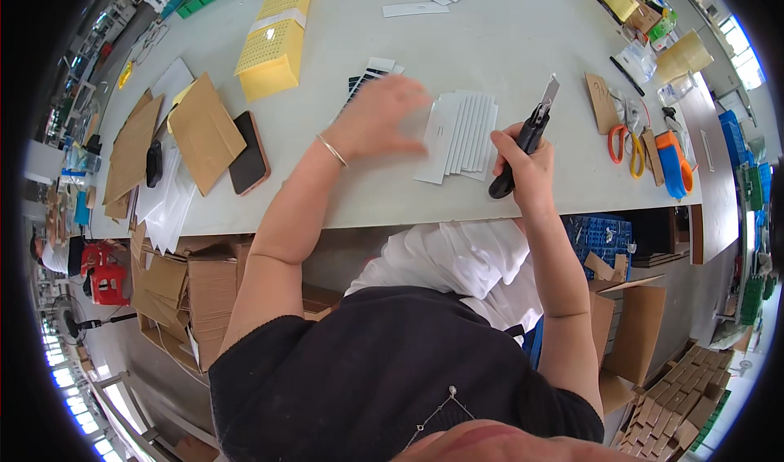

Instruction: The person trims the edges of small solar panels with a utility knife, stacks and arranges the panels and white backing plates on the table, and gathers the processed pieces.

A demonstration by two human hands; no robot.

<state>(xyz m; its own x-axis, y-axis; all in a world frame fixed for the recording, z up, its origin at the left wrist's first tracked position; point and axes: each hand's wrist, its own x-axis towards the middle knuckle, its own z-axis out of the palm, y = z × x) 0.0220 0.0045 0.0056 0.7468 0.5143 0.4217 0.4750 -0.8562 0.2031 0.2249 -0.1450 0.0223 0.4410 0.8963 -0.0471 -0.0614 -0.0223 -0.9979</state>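
Observation:
In my right hand (527, 168) is a black utility knife (535, 127), its blade extended and pointing up and away from me. My left hand (381, 119), slightly smeared by motion, hovers over the table with thumb and fingers apart and nothing seen in it. Between my hands lies a fanned row of thin white strips (465, 131), overlapping one another. Partly hidden behind my left hand is a smaller pile of dark and white strips (380, 66).
A phone (249, 153), brown cardboard pieces (206, 131) and a yellow perforated bundle (275, 42) lie to the left. On the right are scissors (618, 142), an orange-and-blue tape dispenser (674, 166) and a tape roll (684, 54). More white strips (420, 8) lie at the far side. Cardboard boxes (208, 290) stand below the table edge.

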